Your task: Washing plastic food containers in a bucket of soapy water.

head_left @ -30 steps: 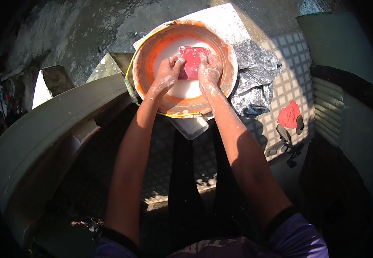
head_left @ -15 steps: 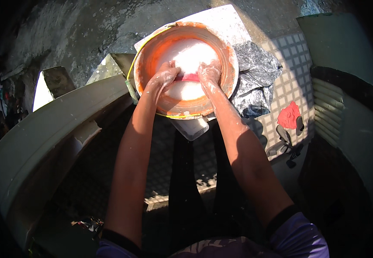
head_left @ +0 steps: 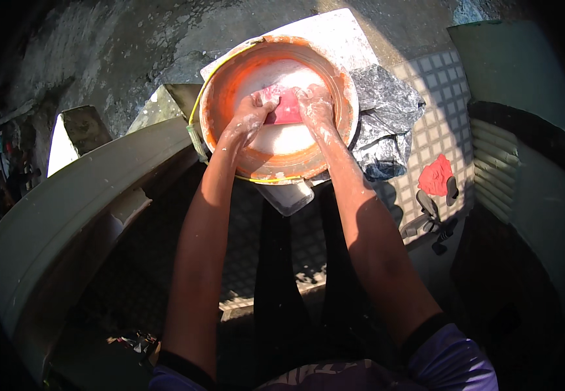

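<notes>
An orange bucket [head_left: 222,154] with a yellow wire handle [head_left: 199,104] stands ahead of me, its inner wall smeared with white. Inside lies bright white stuff [head_left: 286,140]; whether it is powder or liquid I cannot tell. Over it, both hands hold a flat pinkish-red piece [head_left: 287,108], partly coated in white; its exact kind does not show. My left hand [head_left: 251,115] grips its left side, thumb on top. At its right side my right hand [head_left: 316,107] is closed on it. White residue covers both hands and wrists.
A white board [head_left: 338,32] and crumpled silvery-black plastic [head_left: 387,114] lie around the bucket. A clear container [head_left: 288,197] pokes out below it. To the right are a red cloth [head_left: 435,176] and dark footwear [head_left: 428,204] on tiles. A curved pale wall [head_left: 87,179] runs along the left.
The pinkish-red piece has come up and now shows far more of its face between my hands. Before, only a narrow strip was visible. Both hands have shifted slightly and still hold it.
</notes>
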Motion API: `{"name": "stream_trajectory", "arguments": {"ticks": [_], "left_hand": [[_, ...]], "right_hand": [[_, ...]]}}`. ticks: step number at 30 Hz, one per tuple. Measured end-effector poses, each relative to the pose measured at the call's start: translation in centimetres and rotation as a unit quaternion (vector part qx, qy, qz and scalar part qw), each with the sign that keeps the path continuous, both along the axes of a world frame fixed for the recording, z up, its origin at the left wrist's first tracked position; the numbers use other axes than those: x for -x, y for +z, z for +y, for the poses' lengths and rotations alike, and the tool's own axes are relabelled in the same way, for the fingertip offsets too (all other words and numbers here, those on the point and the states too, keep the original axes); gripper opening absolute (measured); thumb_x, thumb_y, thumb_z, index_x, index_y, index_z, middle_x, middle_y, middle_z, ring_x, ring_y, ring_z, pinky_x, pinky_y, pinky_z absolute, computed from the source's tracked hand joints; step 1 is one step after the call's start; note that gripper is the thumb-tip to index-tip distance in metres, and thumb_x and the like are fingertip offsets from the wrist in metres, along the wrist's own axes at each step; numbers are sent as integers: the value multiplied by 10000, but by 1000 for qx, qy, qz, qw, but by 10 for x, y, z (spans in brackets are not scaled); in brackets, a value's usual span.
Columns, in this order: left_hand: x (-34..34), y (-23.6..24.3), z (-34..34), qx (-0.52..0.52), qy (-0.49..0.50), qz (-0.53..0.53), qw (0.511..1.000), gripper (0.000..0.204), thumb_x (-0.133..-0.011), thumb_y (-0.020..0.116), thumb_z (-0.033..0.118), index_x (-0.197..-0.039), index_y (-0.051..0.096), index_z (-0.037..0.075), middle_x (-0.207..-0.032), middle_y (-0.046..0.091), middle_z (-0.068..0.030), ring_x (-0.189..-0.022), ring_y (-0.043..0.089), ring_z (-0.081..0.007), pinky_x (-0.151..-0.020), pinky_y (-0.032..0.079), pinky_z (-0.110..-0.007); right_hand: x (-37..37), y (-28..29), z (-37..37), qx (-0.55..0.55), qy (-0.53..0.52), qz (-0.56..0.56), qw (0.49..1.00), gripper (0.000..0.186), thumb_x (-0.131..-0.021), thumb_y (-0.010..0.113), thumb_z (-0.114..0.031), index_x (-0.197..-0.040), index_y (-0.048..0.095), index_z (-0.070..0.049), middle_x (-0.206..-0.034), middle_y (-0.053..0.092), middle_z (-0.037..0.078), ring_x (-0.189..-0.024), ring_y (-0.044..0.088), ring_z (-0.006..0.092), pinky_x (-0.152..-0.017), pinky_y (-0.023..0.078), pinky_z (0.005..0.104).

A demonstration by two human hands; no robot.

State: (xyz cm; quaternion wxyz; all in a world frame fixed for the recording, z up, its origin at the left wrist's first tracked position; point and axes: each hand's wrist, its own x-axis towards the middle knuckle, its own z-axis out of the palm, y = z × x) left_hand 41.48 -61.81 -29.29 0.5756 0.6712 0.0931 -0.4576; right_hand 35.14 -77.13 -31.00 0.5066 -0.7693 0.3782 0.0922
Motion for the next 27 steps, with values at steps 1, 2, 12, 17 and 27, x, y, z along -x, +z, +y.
{"name": "stream_trajectory", "arguments": {"ticks": [1, 2, 12, 17, 27], "left_hand": [[2, 10, -8, 6, -2, 0, 1000, 157, -904, 589, 80, -1020, 624, -20, -840, 671, -74, -754, 644, -185, -655, 491, -322], [5, 23, -17, 64, 18, 31, 997, 197, -894, 602, 41, -1084, 588, -11, -878, 650, -49, -746, 622, -160, -668, 497, -286], [16, -4, -13, -248, 56, -198, 947, 442, -970, 525, 369, -905, 716, -24, -749, 666, -75, -664, 577, -108, -654, 478, -260], [10, -6, -15, -48, 130, -17, 990, 314, -894, 643, 218, -1033, 666, -63, -854, 698, -82, -732, 643, -192, -727, 511, -315], [14, 6, -22, -266, 156, -225, 924, 326, -908, 612, 277, -851, 722, -25, -744, 700, -58, -715, 623, -108, -694, 481, -273]], "right_hand": [[3, -11, -5, 6, -2, 0, 1000, 361, -801, 697, -273, -970, 643, 41, -877, 657, 241, -860, 648, 345, -773, 484, 420], [10, -23, -9, -24, 25, -39, 999, 401, -767, 729, -267, -1010, 631, 36, -916, 661, 234, -900, 647, 342, -800, 489, 413], [-3, 1, 15, 32, -37, -38, 998, 228, -816, 670, -194, -816, 628, 31, -721, 638, 205, -678, 632, 300, -666, 483, 408], [-2, -25, 10, -49, -77, -143, 986, 225, -774, 690, -167, -894, 625, 12, -716, 632, 171, -697, 634, 280, -680, 494, 387], [-7, 24, 22, 13, -94, -76, 993, 329, -898, 628, -252, -767, 572, 45, -603, 557, 162, -547, 507, 217, -585, 430, 366]]}}
